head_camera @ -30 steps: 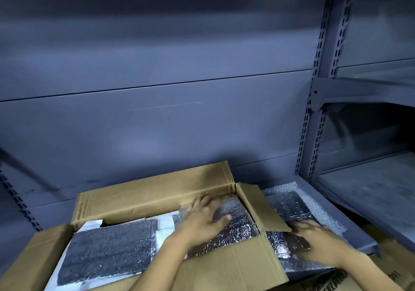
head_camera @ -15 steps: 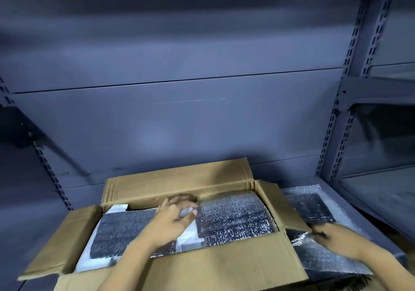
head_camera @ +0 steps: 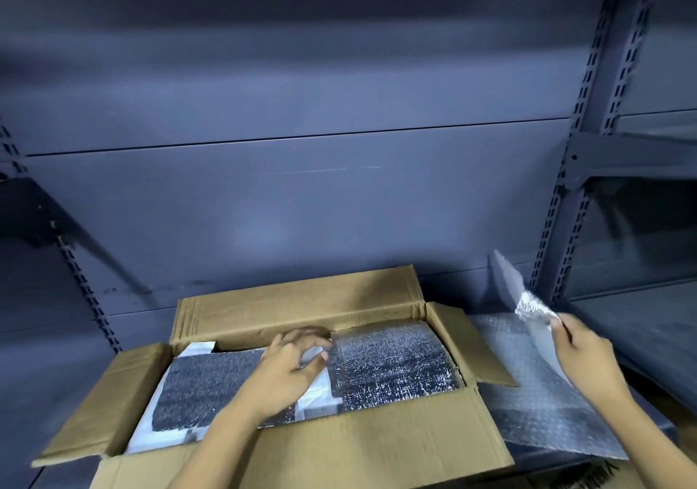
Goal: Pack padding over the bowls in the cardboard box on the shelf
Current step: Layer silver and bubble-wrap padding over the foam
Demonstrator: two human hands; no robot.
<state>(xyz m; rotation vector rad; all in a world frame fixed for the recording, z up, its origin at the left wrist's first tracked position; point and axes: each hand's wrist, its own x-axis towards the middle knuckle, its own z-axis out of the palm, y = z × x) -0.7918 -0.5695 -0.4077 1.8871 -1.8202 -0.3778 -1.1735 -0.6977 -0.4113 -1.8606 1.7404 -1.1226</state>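
Head view: cardboard box (head_camera: 377, 447) on shelf (head_camera: 641, 322), flaps open. Inside, dark pad (head_camera: 203, 390) left, silver pad (head_camera: 396, 364) right, white wrap (head_camera: 317, 394) showing in gap between; bowls hidden beneath.

Left hand (head_camera: 290, 371) over that gap, fingers curled, thumb near silver pad's edge; cannot tell whether gripping anything.

Right hand (head_camera: 588, 356) outside box, fingers pinching padding sheet (head_camera: 528, 300), corner lifted clear of sheet pile (head_camera: 535, 405) lying just beside box.
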